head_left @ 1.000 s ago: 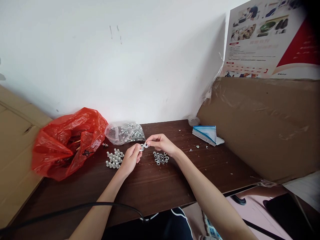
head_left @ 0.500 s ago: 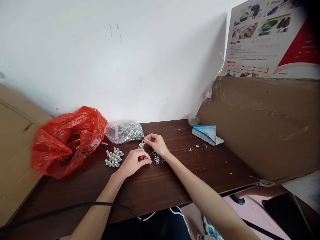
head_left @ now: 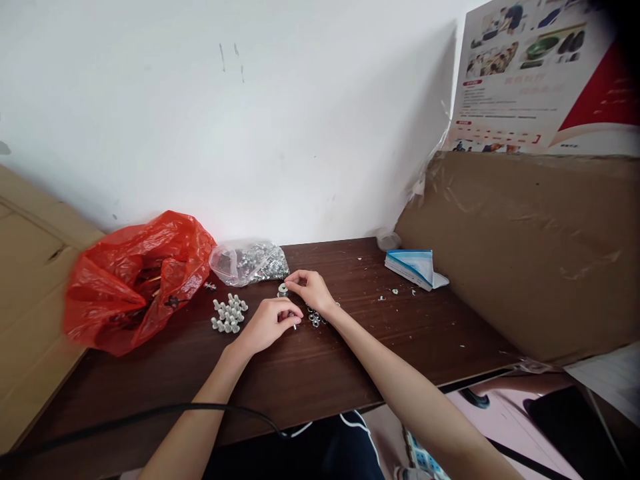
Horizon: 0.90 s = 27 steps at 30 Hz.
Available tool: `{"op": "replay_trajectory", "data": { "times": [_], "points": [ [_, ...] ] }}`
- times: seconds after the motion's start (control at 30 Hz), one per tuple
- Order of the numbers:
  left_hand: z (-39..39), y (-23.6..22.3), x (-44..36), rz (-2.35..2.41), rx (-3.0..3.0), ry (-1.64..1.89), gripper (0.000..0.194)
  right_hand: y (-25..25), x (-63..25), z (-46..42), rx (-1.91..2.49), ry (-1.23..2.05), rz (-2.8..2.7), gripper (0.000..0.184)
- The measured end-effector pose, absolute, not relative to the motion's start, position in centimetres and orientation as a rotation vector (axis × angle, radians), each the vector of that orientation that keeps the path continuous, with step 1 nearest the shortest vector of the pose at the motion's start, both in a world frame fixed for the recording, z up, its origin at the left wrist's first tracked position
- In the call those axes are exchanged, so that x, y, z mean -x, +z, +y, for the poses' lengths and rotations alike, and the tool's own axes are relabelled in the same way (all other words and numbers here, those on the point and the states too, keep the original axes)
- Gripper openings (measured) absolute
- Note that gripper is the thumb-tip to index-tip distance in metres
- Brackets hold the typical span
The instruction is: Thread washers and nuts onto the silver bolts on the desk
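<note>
My left hand (head_left: 270, 322) is closed in a pinch around a small metal bolt (head_left: 295, 327), whose shank pokes out below the fingertips. Most of that bolt is hidden by the fingers. My right hand (head_left: 311, 291) has its thumb and forefinger pinched at the edge of a flat washer (head_left: 283, 288) on top of a small washer stack. Under and beside the right wrist lies a group of hex nuts (head_left: 315, 319), partly covered. Left of my left hand, several bolts (head_left: 229, 313) stand close together on the dark brown table (head_left: 320, 373).
A clear plastic bag of metal hardware (head_left: 260, 261) lies behind my hands. The red plastic bag (head_left: 125, 280) sits at left. To the right are a blue-and-white packet (head_left: 411, 267), scattered scraps and a large cardboard box (head_left: 530, 247). A black cable (head_left: 200, 407) crosses the front left.
My right fingertips have shifted slightly left and down, bringing the washer that was held above the stack onto it. The bolt in my left hand now shows more of its shank.
</note>
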<state>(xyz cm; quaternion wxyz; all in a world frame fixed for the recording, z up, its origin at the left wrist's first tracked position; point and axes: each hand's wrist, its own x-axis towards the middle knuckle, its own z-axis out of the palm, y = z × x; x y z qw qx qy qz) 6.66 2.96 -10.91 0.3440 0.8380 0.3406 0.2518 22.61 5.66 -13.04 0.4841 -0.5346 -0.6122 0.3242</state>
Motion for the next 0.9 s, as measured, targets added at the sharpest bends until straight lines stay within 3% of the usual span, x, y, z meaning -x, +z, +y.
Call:
{"op": "replay_trajectory", "data": {
  "times": [0.4,0.73,0.9],
  "points": [
    [2.8,-10.8,-6.6,0.879,-2.202,0.638,0.014,-11.3,-25.4,5.4,1.371,0.523,-1.545,0.016],
    [2.8,-10.6,-6.8,0.929,-2.121,0.666,0.017,-10.0,-30.8,4.4,1.615,0.534,-1.931,0.011],
    [2.7,-10.5,-6.9,0.925,-2.116,0.666,0.017,-10.4,-31.0,4.6,1.761,0.586,-1.966,0.020]
  ]
}}
